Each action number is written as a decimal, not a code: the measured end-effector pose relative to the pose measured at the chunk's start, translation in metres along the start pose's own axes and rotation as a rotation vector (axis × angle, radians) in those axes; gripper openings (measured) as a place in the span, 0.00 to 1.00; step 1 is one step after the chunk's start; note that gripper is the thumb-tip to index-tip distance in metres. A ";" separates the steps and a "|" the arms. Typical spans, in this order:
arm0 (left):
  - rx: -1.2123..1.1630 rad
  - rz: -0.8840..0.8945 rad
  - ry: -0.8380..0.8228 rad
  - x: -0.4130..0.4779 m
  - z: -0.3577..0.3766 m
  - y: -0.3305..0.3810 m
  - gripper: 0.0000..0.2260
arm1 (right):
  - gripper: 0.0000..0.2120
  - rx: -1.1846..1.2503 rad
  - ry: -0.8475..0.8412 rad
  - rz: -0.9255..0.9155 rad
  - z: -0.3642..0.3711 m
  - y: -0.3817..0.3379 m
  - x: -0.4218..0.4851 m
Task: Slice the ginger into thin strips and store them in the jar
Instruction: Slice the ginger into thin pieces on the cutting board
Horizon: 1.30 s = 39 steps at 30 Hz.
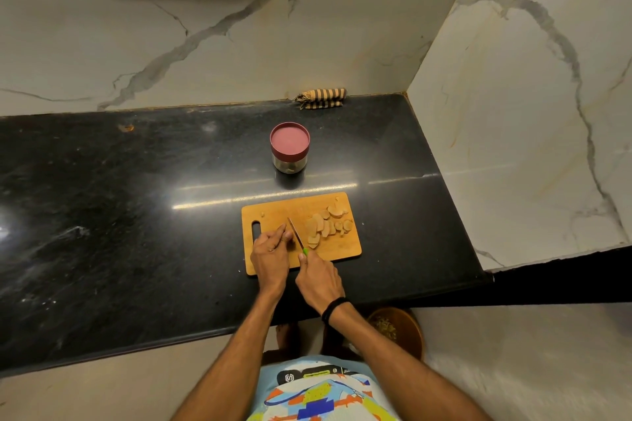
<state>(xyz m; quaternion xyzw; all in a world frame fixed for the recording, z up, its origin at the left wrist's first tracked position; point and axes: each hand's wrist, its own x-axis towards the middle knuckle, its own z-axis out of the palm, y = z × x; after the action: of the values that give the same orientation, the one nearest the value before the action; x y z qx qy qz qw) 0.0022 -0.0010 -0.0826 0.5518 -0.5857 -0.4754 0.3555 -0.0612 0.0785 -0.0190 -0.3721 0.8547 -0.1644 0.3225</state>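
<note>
I see left hand (270,255) fingers curled down on the cutting board (345,249), piece under them hidden | right hand (319,278) gripping knife (297,235) | ginger slices (326,224) right of blade | lidded jar (290,147) behind board

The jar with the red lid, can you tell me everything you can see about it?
The small clear jar with the dark red round lid stands upright on the shiny black stone counter, beyond the wooden cutting board and not touching it. The lid is on. The see-through body looks like glass or plastic, with something small and pale at the bottom. Neither of the hands touches it.
</note>
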 end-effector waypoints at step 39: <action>-0.074 -0.019 -0.004 0.001 0.002 0.004 0.06 | 0.15 -0.102 -0.124 0.072 -0.002 -0.019 0.018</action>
<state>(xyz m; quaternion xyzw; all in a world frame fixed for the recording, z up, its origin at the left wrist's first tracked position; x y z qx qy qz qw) -0.0014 -0.0016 -0.0795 0.5429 -0.5631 -0.5013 0.3699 -0.0618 0.0531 -0.0153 -0.3667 0.8532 -0.0855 0.3609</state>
